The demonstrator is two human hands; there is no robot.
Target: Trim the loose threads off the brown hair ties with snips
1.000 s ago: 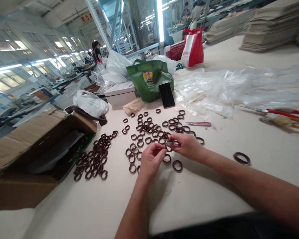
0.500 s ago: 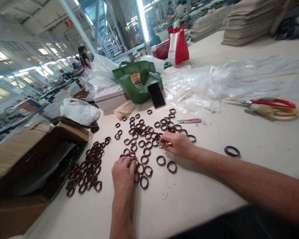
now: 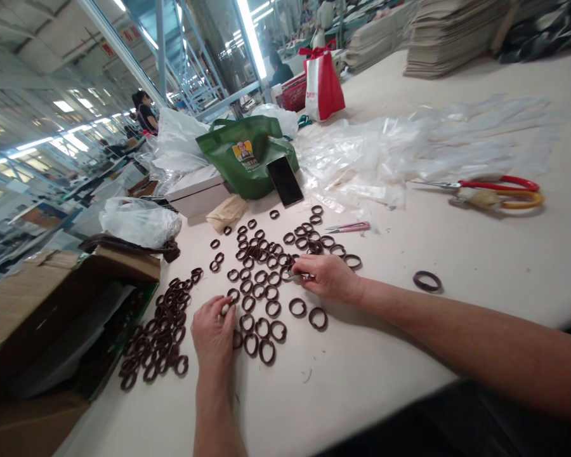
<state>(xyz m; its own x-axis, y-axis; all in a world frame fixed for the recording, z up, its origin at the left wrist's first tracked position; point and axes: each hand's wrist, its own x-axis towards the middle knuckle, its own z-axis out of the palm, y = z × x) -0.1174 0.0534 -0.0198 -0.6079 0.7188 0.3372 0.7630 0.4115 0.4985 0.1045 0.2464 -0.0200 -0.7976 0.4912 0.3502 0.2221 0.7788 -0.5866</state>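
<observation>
Several dark brown elastic rings (image 3: 266, 274) lie spread over the pale table (image 3: 361, 374). My left hand (image 3: 213, 335) rests on the table at the near left edge of this spread. Its fingers are bent and the thumb and forefinger pinch one brown ring (image 3: 226, 309). My right hand (image 3: 327, 277) lies on the table at the spread's right side, closed round a small metal thread snip (image 3: 296, 277) whose tip points left among the rings. A dense heap of the same rings (image 3: 162, 324) sits further left. One larger ring (image 3: 427, 280) lies alone to the right.
An open cardboard box (image 3: 52, 298) stands at the left edge. Behind the rings are a green bag (image 3: 240, 152), a black phone (image 3: 284, 181), a white box (image 3: 195, 190) and pink snips (image 3: 349, 226). Clear plastic bags (image 3: 409, 146) and red-handled scissors (image 3: 497, 190) lie right.
My left hand left the ring held between both hands and dropped down-left onto the rings on the table. My right hand sank to the table, still holding the snip.
</observation>
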